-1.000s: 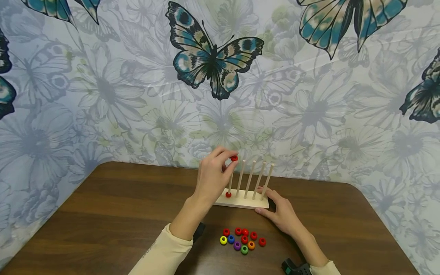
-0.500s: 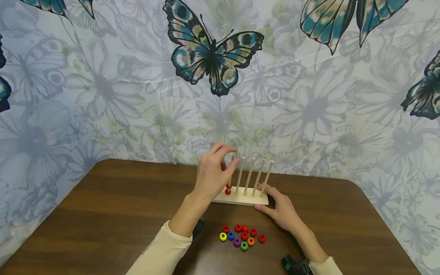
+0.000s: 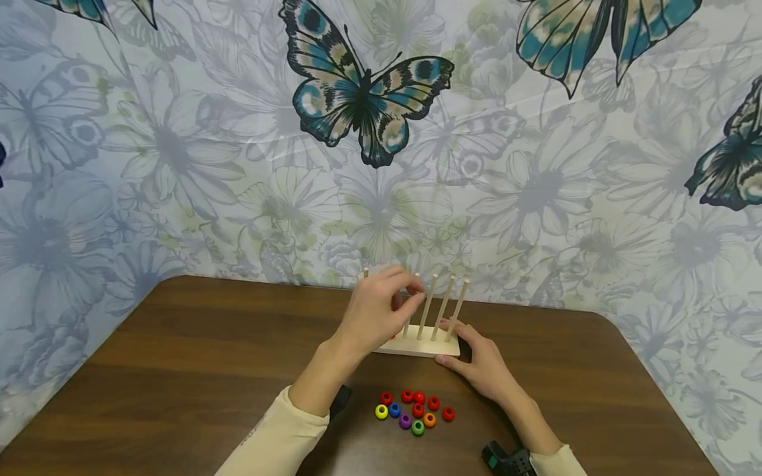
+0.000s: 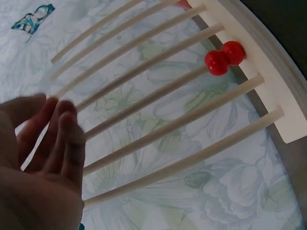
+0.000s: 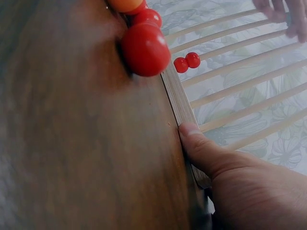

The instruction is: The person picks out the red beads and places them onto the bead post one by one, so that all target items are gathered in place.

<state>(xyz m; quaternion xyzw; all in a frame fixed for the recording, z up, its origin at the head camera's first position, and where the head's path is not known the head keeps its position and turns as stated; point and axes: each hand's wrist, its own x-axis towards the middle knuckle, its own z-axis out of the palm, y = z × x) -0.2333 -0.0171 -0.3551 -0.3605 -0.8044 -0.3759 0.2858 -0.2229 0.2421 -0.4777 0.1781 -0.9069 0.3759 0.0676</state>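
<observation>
A pale wooden stand (image 3: pixel 417 348) with a row of upright pegs sits near the table's back edge. My left hand (image 3: pixel 381 307) is at the upper part of the pegs, its fingers bent loosely and no bead showing between them. In the left wrist view, two red beads (image 4: pixel 217 63) are stacked at the foot of one peg, while the other pegs in sight look bare. Holding the stand's right end is my right hand (image 3: pixel 485 367), thumb (image 5: pixel 201 146) on the front edge and fingers behind. The head view mostly hides the threaded beads behind the left hand.
In front of the stand lies a loose group of beads: several red ones (image 3: pixel 448 414), a yellow (image 3: pixel 381 412), a blue (image 3: pixel 395 410), a purple (image 3: pixel 405 421), a green (image 3: pixel 418 428) and an orange (image 3: pixel 430 420). A butterfly-patterned cloth (image 3: pixel 238 165) hangs behind the brown table (image 3: pixel 208 370).
A red bead pinched by my left hand was let go and slid down the peg onto another. The left hand then moved slightly right and down; the right hand keeps its hold.
</observation>
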